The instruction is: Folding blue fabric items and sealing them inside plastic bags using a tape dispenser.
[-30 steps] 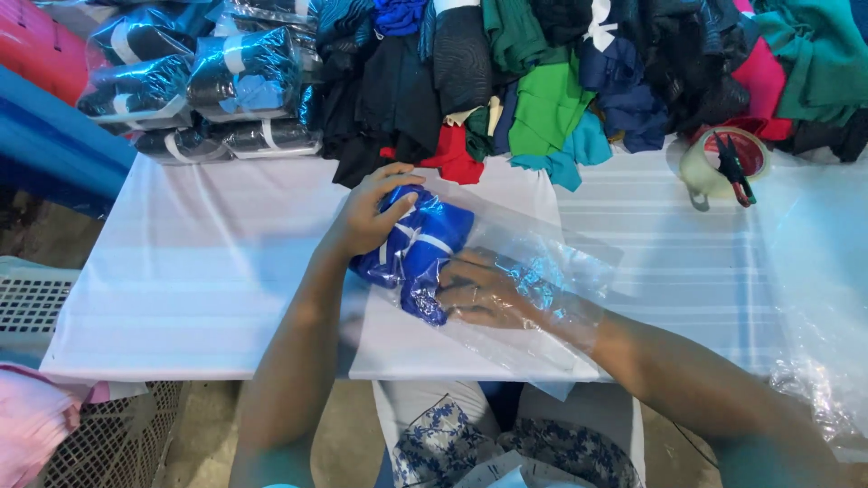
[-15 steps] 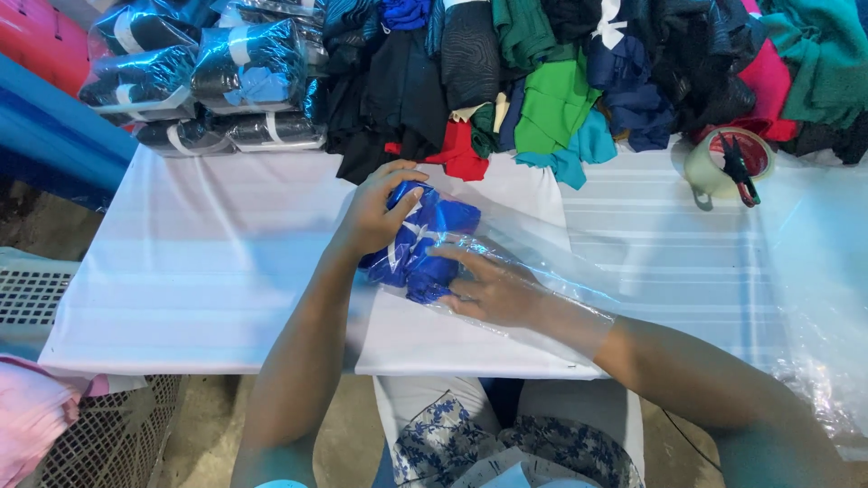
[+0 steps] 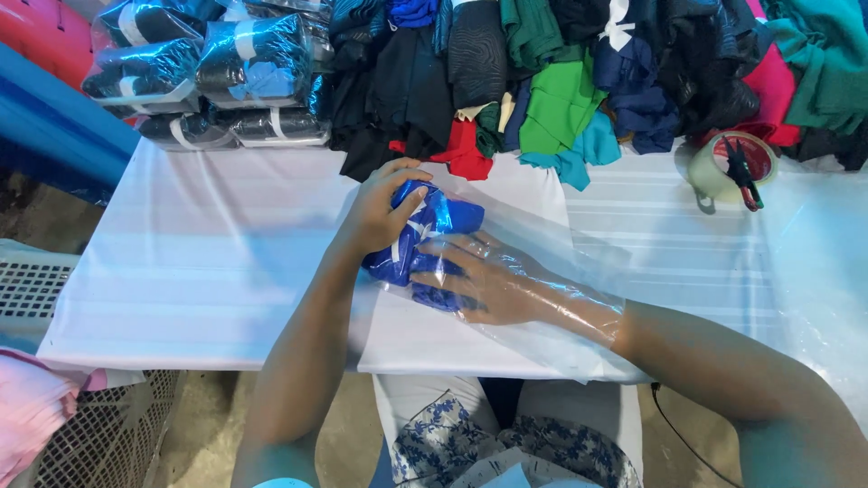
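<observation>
Head view: a folded blue garment [image 3: 425,242] sits at the closed end of a clear plastic bag [image 3: 561,271] on the white table [image 3: 199,262]. Left hand [image 3: 384,212] clasps the garment through the bag; right hand [image 3: 493,285], inside the bag, presses flat against it, grip released.

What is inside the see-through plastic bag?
Inside the clear plastic bag are a bunched blue cloth and the right hand. The left hand presses from outside, hiding part of the cloth.

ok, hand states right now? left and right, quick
Left hand: closed on the folded blue cloth bundle from outside the clear plastic bag.
Right hand: open, inside the bag, fingers flat against the bundle.
</observation>
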